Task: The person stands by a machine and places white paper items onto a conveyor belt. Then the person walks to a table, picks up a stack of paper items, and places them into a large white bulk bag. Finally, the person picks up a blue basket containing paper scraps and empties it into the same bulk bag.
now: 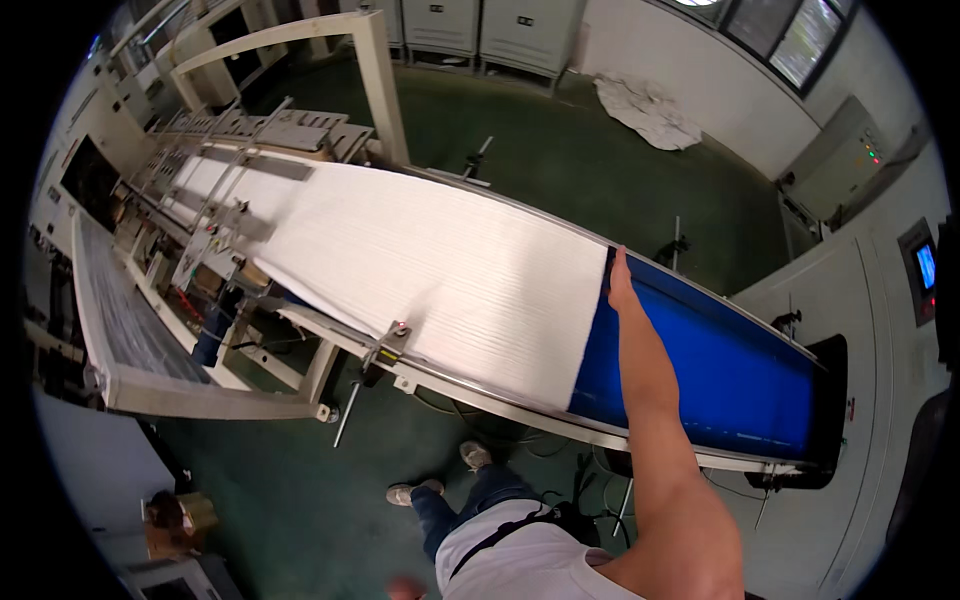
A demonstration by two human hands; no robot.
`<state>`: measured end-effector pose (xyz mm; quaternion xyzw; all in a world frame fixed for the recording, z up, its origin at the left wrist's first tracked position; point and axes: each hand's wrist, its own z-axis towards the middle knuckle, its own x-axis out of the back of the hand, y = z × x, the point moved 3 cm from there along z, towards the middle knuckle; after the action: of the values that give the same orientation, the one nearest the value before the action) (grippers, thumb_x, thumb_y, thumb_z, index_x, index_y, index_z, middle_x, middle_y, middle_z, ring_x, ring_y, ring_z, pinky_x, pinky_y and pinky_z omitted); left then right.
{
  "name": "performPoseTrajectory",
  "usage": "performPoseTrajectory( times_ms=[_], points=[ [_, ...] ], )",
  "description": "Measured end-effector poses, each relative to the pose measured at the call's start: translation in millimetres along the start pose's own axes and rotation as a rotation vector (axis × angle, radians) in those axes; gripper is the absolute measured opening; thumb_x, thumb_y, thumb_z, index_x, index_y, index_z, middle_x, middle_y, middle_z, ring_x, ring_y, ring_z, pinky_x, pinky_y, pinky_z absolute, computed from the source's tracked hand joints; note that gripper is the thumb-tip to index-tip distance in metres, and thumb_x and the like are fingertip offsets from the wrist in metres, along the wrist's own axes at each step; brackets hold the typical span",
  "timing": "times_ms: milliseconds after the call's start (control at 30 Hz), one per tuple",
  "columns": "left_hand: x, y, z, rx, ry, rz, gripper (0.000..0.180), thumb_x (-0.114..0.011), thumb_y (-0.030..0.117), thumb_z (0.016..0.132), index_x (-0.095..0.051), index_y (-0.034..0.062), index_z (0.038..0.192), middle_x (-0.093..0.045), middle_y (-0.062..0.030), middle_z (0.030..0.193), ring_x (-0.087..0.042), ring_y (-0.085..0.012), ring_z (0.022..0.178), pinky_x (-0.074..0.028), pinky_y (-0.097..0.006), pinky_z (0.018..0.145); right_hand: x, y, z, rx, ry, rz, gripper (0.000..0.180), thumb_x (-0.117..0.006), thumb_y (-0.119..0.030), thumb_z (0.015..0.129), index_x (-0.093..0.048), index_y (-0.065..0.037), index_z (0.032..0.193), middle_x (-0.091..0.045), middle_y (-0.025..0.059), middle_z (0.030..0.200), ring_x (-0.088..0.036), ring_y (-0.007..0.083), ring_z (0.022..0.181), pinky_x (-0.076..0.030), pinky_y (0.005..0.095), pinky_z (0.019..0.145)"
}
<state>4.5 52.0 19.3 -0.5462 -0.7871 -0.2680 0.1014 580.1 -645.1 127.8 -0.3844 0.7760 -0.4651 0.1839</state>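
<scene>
A broad white sheet with fine crosswise ribs [450, 270] covers much of the conveyor; the frame does not show whether it is one layer or several. Its straight right-hand edge lies across the blue belt [720, 355]. My right arm reaches over the belt, and my right hand [620, 282] is at the far corner of that edge, fingers stretched out and seen edge-on, beside or touching the sheet. Low in the picture, a blurred patch that looks like my left hand [405, 588] hangs by my side, its fingers smeared.
The belt runs rightward into a dark opening [830, 410] in a white machine. A clamp-mounted sensor [388, 345] sits on the near rail. Machinery with metal bars [215, 235] stands at the left, beside a cream frame [210, 395]. A crumpled white cloth [648, 110] lies on the far floor.
</scene>
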Motion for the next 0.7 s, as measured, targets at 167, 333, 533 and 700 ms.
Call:
performPoseTrajectory(
  times_ms=[167, 333, 533, 700],
  points=[
    [7.3, -16.1, 84.8, -0.558, -0.091, 0.524, 0.021, -0.055, 0.025, 0.083, -0.064, 0.0069, 0.077, -0.06, -0.0076, 0.073, -0.057, -0.022, 0.062, -0.046, -0.037, 0.05, 107.6, 33.0, -22.1, -0.052, -0.132, 0.179, 0.077, -0.028, -0.065, 0.092, -0.045, -0.002, 0.133, -0.052, 0.0102, 0.132, -0.051, 0.0251, 0.118, -0.039, 0.0375, 0.101],
    [-9.3, -10.9, 101.3, -1.667, 0.566, 1.079, 0.012, -0.062, 0.02, 0.06, -0.052, 0.0152, 0.058, -0.05, -0.005, 0.06, -0.049, -0.0243, 0.052, -0.035, -0.042, 0.045, 179.9, 78.2, -124.1, -0.055, -0.15, 0.246, 0.059, -0.043, -0.051, 0.093, -0.053, -0.004, 0.127, -0.056, 0.0141, 0.126, -0.054, 0.0272, 0.113, -0.043, 0.0385, 0.095],
    [-32.4, -7.1, 93.3, -1.393, 0.456, 0.925, 0.007, -0.061, 0.017, 0.066, -0.058, 0.0114, 0.069, -0.054, -0.0078, 0.065, -0.055, -0.0261, 0.061, -0.043, -0.041, 0.053, 205.3, 5.8, -335.8, 0.331, 0.016, -0.158, 0.05, -0.05, -0.042, 0.092, -0.056, -0.004, 0.124, -0.059, 0.0178, 0.12, -0.058, 0.0307, 0.107, -0.047, 0.0395, 0.089],
    [-28.1, -63.0, 100.3, -0.948, 0.359, 0.915, 0.01, -0.061, 0.021, 0.068, -0.064, 0.0129, 0.073, -0.061, -0.0079, 0.074, -0.06, -0.0256, 0.066, -0.047, -0.041, 0.054, 200.2, -18.4, -117.3, 0.665, 0.706, -1.241, 0.031, -0.055, -0.024, 0.088, -0.058, 0.005, 0.077, -0.062, 0.0239, 0.078, -0.06, 0.0405, 0.07, -0.048, 0.0451, 0.062]
  ],
)
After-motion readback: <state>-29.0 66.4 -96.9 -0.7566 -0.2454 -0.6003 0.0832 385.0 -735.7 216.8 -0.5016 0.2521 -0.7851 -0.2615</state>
